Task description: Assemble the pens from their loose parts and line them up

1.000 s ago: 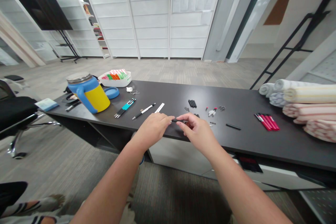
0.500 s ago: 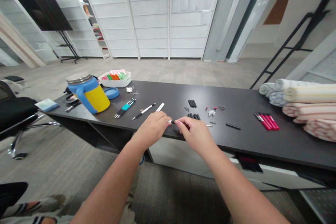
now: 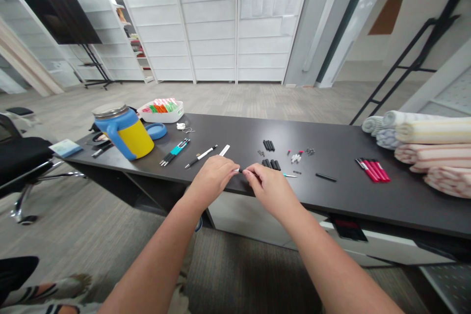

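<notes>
My left hand (image 3: 215, 174) pinches a slim white pen barrel (image 3: 236, 170), most of it hidden under the fingers. The closed fingers of my right hand (image 3: 268, 181) are on the small black pen part (image 3: 241, 170) at the barrel's right end. Both hands meet over the front edge of the desk. White pen tubes (image 3: 224, 150) lie just beyond my left hand, with an assembled white-and-black pen (image 3: 201, 156) to their left. Black pen grips (image 3: 271, 164) and a pen refill (image 3: 290, 175) lie beside my right hand.
Small springs (image 3: 310, 151), white clips (image 3: 296, 158) and more black grips (image 3: 269, 145) are spread behind. Pink pens (image 3: 373, 170) and rolled towels (image 3: 427, 149) lie right. Teal pens (image 3: 175, 152), a blue-yellow mug (image 3: 128, 132) and a white basket (image 3: 170, 117) stand left.
My right hand has shifted slightly left and its fingers have changed position a little at the black part. The teal end of the refill now shows beside it.
</notes>
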Demonstrator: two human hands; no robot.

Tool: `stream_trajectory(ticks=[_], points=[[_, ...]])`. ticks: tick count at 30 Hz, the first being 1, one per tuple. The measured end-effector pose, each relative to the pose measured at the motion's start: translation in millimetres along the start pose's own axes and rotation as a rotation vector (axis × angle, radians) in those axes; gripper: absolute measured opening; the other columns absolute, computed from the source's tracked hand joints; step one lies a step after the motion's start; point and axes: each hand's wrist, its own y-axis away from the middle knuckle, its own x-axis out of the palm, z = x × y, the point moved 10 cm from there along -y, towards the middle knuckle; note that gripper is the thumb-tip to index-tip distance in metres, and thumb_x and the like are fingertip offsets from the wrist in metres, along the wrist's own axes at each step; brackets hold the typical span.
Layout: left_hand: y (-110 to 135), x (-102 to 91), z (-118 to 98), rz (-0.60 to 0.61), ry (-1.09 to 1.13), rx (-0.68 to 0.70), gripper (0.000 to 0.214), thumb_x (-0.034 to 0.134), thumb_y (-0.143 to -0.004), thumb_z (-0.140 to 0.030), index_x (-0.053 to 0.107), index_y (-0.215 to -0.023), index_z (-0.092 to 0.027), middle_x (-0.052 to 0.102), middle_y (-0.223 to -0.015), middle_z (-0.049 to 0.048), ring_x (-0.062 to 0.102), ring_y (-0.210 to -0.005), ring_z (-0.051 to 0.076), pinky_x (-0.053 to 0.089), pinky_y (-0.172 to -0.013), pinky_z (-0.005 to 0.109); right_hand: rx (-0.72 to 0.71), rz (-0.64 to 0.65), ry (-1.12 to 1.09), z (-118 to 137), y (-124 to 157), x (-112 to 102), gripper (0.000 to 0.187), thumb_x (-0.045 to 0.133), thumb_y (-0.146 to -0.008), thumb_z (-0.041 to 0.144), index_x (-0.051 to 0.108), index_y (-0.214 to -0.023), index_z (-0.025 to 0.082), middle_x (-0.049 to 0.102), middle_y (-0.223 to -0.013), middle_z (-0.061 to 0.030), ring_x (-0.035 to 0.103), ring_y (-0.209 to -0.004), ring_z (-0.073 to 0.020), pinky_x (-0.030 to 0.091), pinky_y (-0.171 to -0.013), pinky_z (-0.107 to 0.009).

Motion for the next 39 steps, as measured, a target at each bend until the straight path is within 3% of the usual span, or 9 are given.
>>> stream_trajectory(ticks=[6, 9, 14, 16, 18, 23, 32, 36, 39], points=[[1, 2.4, 4, -0.001, -0.004, -0.001, 0.018, 0.053, -0.109, -0.024, 0.069, -0.112, -0.018, 0.076, -0.106, 0.0088, 0.068, -0.103, 0.024, 0.053, -0.097, 0.042, -0.008, -0.012, -0.01, 2, 0, 0, 0.01, 0.061, -0.104, 0.031, 0.067, -0.108, 0.024, 0.076, -0.091, -0.0034, 0.07, -0.081, -0.0214, 0.046, -0.073, -0.032], [1, 3.2, 3, 0.006, -0.001, 0.014, 0.019, 0.052, -0.109, -0.025, 0.07, -0.111, -0.018, 0.076, -0.105, 0.0088, 0.068, -0.102, 0.023, 0.052, -0.097, 0.042, -0.04, 0.006, 0.044, 4, 0, 2, 0.024, 0.051, -0.11, 0.032, 0.067, -0.095, 0.023, 0.075, -0.088, -0.0051, 0.07, -0.082, -0.0224, 0.046, -0.075, -0.033], [1, 3.2, 4, 0.006, -0.001, 0.004, 0.016, 0.054, -0.108, -0.023, 0.069, -0.108, -0.019, 0.076, -0.103, 0.008, 0.068, -0.101, 0.023, 0.052, -0.096, 0.041, -0.017, 0.005, 0.012, 0, -1, 3, 0.015, 0.062, -0.104, 0.031, 0.063, -0.116, 0.023, 0.076, -0.097, -0.0055, 0.071, -0.084, -0.0221, 0.048, -0.075, -0.032], [2, 2.9, 5, 0.003, 0.005, 0.002, 0.016, 0.054, -0.108, -0.024, 0.07, -0.109, -0.019, 0.076, -0.104, 0.008, 0.068, -0.102, 0.023, 0.051, -0.097, 0.041, -0.047, 0.019, 0.031, 3, -1, 5, 0.008, 0.057, -0.106, 0.027, 0.064, -0.108, 0.023, 0.075, -0.095, -0.0054, 0.07, -0.084, -0.0218, 0.047, -0.076, -0.032], [2, 2.2, 4, -0.003, 0.01, 0.006, 0.018, 0.054, -0.109, -0.025, 0.07, -0.11, -0.019, 0.077, -0.105, 0.0083, 0.069, -0.102, 0.023, 0.051, -0.098, 0.041, -0.059, 0.033, 0.082, 5, -2, 6, 0.023, 0.048, -0.11, 0.029, 0.065, -0.096, 0.022, 0.073, -0.091, -0.0064, 0.069, -0.084, -0.0227, 0.046, -0.076, -0.034], [2, 1.7, 5, -0.007, 0.005, 0.002, 0.019, 0.053, -0.109, -0.026, 0.07, -0.11, -0.019, 0.076, -0.104, 0.0085, 0.068, -0.101, 0.023, 0.051, -0.097, 0.041, -0.012, 0.01, 0.062, 1, -2, 4, 0.011, 0.062, -0.104, 0.03, 0.064, -0.111, 0.022, 0.073, -0.096, -0.0065, 0.069, -0.085, -0.023, 0.047, -0.076, -0.033], [2, 1.7, 3, -0.023, 0.003, 0.031, 0.016, 0.056, -0.108, -0.024, 0.07, -0.11, -0.018, 0.076, -0.103, 0.0077, 0.068, -0.1, 0.023, 0.051, -0.096, 0.04, -0.053, 0.034, 0.1, 8, -3, 5, 0.006, 0.06, -0.105, 0.026, 0.062, -0.109, 0.021, 0.072, -0.099, -0.006, 0.068, -0.088, -0.0219, 0.047, -0.078, -0.032], [1, 0.2, 1, -0.034, 0.006, 0.052, 0.015, 0.057, -0.107, -0.023, 0.071, -0.109, -0.018, 0.077, -0.102, 0.0076, 0.069, -0.1, 0.023, 0.05, -0.096, 0.04, -0.072, 0.046, 0.188, 9, -3, 8, 0.026, 0.046, -0.112, 0.029, 0.064, -0.096, 0.02, 0.07, -0.091, -0.0068, 0.067, -0.086, -0.0224, 0.046, -0.077, -0.033], [1, -1.2, 1, -0.041, -0.003, 0.047, 0.014, 0.057, -0.107, -0.021, 0.07, -0.106, -0.017, 0.076, -0.1, 0.0077, 0.068, -0.098, 0.023, 0.05, -0.094, 0.04, -0.047, 0.029, 0.147, 6, -2, 6, 0.01, 0.06, -0.107, 0.029, 0.065, -0.11, 0.02, 0.073, -0.097, -0.0057, 0.068, -0.087, -0.0218, 0.046, -0.077, -0.031]])
